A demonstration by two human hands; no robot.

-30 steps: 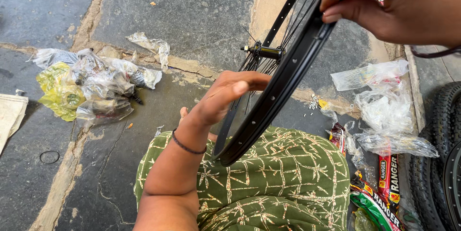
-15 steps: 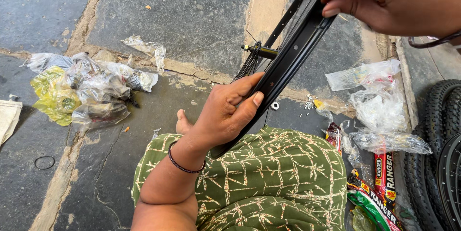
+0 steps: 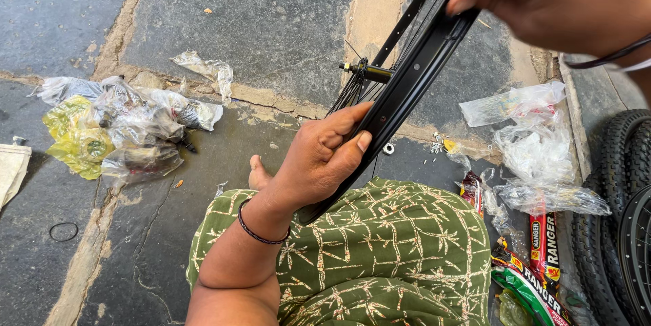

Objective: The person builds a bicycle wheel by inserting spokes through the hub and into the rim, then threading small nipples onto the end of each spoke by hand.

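Black bicycle wheel rim (image 3: 407, 89), glossy, thin spokes, hub axle (image 3: 363, 70) exposed, tilted above green-clad lap, left hand (image 3: 325, 156) closed around lower edge, right hand (image 3: 549, 1) pinching upper edge, stone floor (image 3: 271, 14) below.

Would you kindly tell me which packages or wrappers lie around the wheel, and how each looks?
Red, green and black printed glossy wrappers: lower right, beside the black tyre, long and flat.
Clear crumpled plastic bags: right of the black wheel rim.
Yellow and clear plastic bags: heaped at left.
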